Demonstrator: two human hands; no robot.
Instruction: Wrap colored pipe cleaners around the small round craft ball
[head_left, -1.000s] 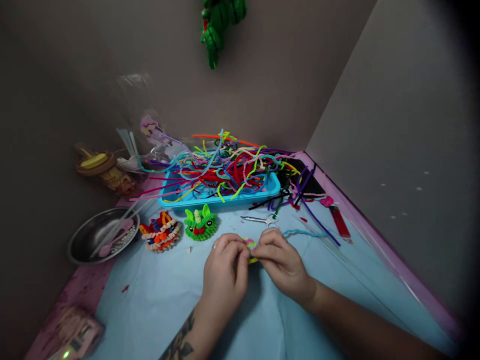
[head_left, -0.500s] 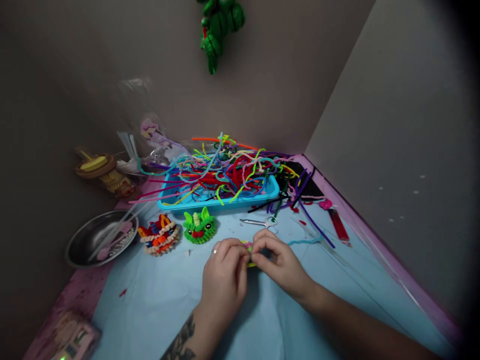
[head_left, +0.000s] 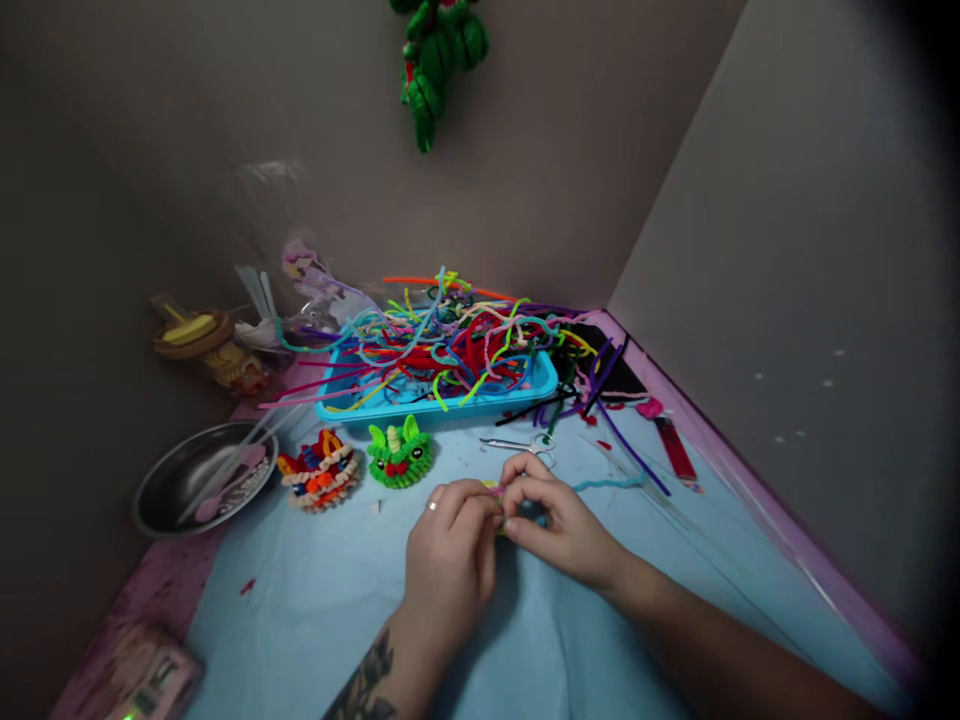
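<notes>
In the head view, both hands meet over the light blue sheet (head_left: 315, 590) that covers the counter (head_left: 154, 578), working at a small fuzzy piece (head_left: 493, 489) in yellow-green and pink. The left hand (head_left: 448, 545), with a ring on one finger, has its fingers curled and closed on the piece, hiding most of it. The right hand (head_left: 562, 522) comes in from the other side, its thumb and forefinger brought together in a pinch at the piece, a rounded gap left behind the tips. A light blue fuzzy strand (head_left: 611, 484) lies on the sheet to the right of this hand. Just beyond the hands rest small scissors (head_left: 517, 445), and farther back stands a blue tray (head_left: 405, 409) heaped with tangled, many-coloured fuzzy stems (head_left: 480, 345), some spilling over its rim. To the left of the hands sit a green horned head figure (head_left: 400, 455) with a red mouth and, beside it, an orange, blue and cream figure (head_left: 321, 472). Farther left is a metal bowl (head_left: 169, 480) holding pink spoon-like tools (head_left: 210, 508) and small white beads (head_left: 244, 487). A red strip (head_left: 676, 450) lies near the right edge of the counter.
</notes>
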